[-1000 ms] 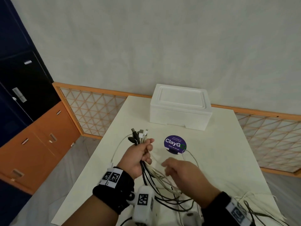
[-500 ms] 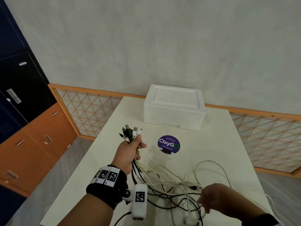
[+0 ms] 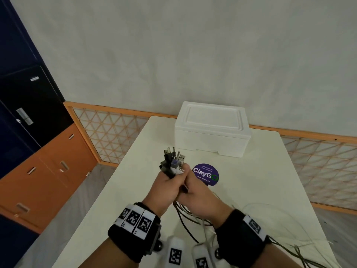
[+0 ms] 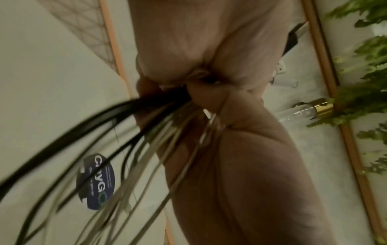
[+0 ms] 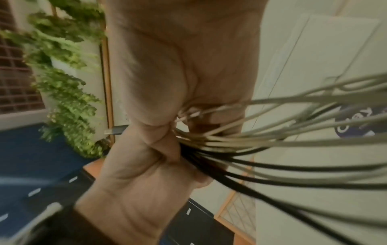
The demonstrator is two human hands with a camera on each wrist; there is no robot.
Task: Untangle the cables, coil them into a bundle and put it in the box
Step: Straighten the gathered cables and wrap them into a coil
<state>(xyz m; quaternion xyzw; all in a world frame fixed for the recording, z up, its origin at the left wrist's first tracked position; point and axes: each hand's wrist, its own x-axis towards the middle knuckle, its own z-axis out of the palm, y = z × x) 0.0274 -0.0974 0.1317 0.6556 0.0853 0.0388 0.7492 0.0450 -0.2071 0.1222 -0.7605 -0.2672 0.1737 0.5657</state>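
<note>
Above the near half of the table, in the head view, the left hand and right hand are pressed together, both closed around one bundle of cables. Connector ends, black, grey and white, are fanned out above the fists. Black and white strands are trailed down between the wrists and spread over the tabletop toward the near right corner. A white foam box, lid on, is set at the far end of the table, well apart from the hands. A round purple sticker is seen on the tabletop just beyond the right hand.

Left wrist view: the left hand is shown closed over the cables, with the right hand clasped directly against it. Black and pale strands are splayed out from the grip; the sticker is visible behind them. The picture is blurred.

Right wrist view: the right hand is curled on the cables, the left hand held tight beside it. Pale strands are grouped above the black ones. Green foliage is recorded behind.
</note>
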